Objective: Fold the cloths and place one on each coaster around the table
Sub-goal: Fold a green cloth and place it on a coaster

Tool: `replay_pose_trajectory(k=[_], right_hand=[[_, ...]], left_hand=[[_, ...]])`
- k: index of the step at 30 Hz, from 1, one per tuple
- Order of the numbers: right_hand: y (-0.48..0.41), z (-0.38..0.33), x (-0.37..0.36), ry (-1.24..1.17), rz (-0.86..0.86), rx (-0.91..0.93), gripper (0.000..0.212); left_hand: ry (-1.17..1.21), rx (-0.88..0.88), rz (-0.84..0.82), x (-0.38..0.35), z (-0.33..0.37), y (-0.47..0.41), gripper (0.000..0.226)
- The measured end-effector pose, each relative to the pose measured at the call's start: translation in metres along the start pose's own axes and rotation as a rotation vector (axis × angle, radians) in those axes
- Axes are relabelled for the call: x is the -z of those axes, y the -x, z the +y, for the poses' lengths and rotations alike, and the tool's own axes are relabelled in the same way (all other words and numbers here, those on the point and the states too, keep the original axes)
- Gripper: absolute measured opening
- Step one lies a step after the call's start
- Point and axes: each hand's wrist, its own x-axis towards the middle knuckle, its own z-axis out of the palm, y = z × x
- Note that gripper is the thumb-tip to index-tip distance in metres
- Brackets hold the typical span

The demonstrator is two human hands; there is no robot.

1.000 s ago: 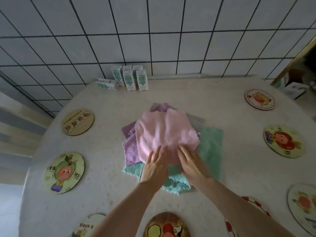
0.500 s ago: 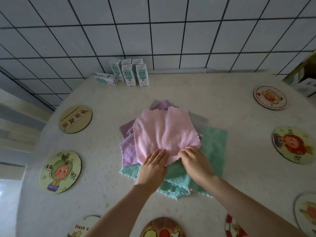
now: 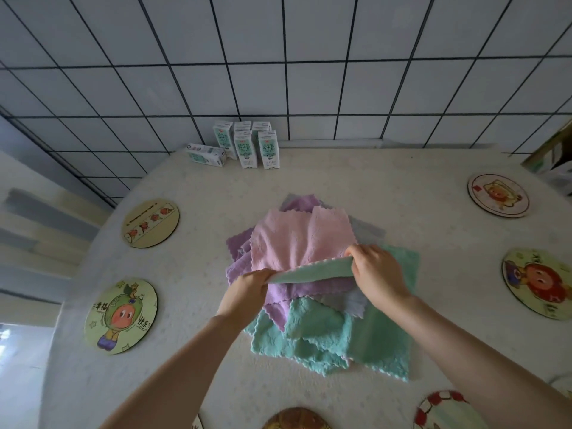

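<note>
Now the pink cloth (image 3: 297,239) has its near edge held up.
Fluffy and scallop-edged, it tops a pile (image 3: 325,335) of purple, grey and green cloths at the tabletop's (image 3: 340,181) middle; left hand (image 3: 244,292) and right hand (image 3: 380,277) each pinch a near corner, baring its mint-green underside.

Soft, even daylight — faint shadows, no glare, wide-angle bending of the edges, slight blur at far left.
</note>
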Motion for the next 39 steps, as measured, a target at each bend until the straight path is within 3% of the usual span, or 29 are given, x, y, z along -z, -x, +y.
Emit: replay_pose_trajectory(k=[5,12,24,31,39], right_hand=[[-0.041,-0.006,0.031,-0.135,0.094,-0.089,0.012],[-0.104,-0.038,0.088,-0.212,0.226,-0.065,0.011],[-0.154,-0.194,0.132,-0.245,0.355,0.069,0.020],[-0.100,-0.293,0.091,-0.394,0.207,0.152,0.014],[-0.002,-0.339,0.014,-0.397,-0.072,0.085,0.016]], left_hand=[[0.042,-0.062,0.084,0.048,-0.003,-0.029,0.021],[0.009,-0.112,0.246,0.143,-0.003,-0.059,0.021],[-0.032,-0.101,0.475,0.290,-0.089,-0.011,0.028],[-0.100,-0.156,0.481,0.313,-0.182,0.068,0.035],[-0.094,-0.207,0.348,0.231,-0.271,0.166,0.037]])
